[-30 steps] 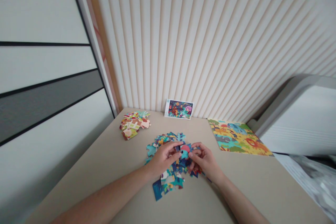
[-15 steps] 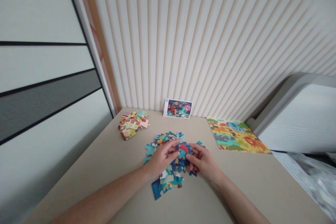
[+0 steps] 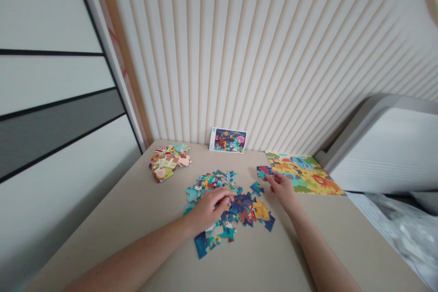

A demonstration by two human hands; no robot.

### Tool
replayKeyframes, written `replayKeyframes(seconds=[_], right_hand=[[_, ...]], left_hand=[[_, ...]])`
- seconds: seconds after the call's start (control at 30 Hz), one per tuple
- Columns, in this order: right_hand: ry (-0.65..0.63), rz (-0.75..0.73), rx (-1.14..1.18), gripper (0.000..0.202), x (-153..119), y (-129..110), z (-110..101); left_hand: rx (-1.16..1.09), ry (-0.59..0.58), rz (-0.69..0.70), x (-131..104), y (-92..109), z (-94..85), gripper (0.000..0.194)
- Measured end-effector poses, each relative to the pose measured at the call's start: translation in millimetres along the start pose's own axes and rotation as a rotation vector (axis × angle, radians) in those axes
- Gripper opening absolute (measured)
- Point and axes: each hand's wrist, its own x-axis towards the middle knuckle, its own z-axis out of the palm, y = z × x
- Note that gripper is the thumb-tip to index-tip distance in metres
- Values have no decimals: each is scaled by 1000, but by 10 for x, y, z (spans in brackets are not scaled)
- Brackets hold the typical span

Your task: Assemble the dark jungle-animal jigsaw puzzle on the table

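Note:
A spread heap of dark blue and teal puzzle pieces (image 3: 244,205) lies in the middle of the table. My left hand (image 3: 214,203) rests over its left part with curled fingers; whether anything is between them is hidden. To the right and farther back, my right hand (image 3: 281,187) pinches a blue puzzle piece with a red shape (image 3: 263,172) at its lower right edge, close to the table. Just below that piece lies a small teal piece (image 3: 257,188). A yellow piece (image 3: 261,210) sits on the heap's right side.
A picture card (image 3: 228,140) leans against the ribbed wall (image 3: 191,54). At the back left is a pile of red, green and cream pieces (image 3: 168,161). An assembled animal puzzle (image 3: 311,174) lies at the back right, near a white chair-like object (image 3: 393,146) and clear plastic (image 3: 404,228).
My right hand has moved right and away from my left hand, carrying the blue and red piece off the heap. The yellow piece now shows. The view has shifted slightly.

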Motion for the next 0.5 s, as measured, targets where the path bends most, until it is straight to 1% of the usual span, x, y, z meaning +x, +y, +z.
replayKeyframes(seconds=[0.07,0.17,0.2,0.23,0.3,0.37,0.43,0.5], right_hand=[[45,-68,-192,58,40,35,-8],[108,-150,-539,43,33,23,-31],[92,-150,-621,39,10,13,-47],[43,-141,-677,37,-22,5,-64],[-97,-132,-715,37,-104,7,-90],[-189,-160,-697,39,-184,30,-96],[-204,-186,-648,39,-234,57,-81],[-218,-177,-562,36,-244,66,-53]], left_hand=[[18,-14,4,0,-9,7,27],[28,-30,-7,2,-23,12,27],[29,-33,-12,3,-27,12,27],[29,-37,-14,5,-30,12,27],[28,-43,-12,7,-34,11,27],[27,-43,-6,9,-35,12,27],[28,-38,-1,10,-34,15,27],[29,-32,2,11,-32,17,27]])
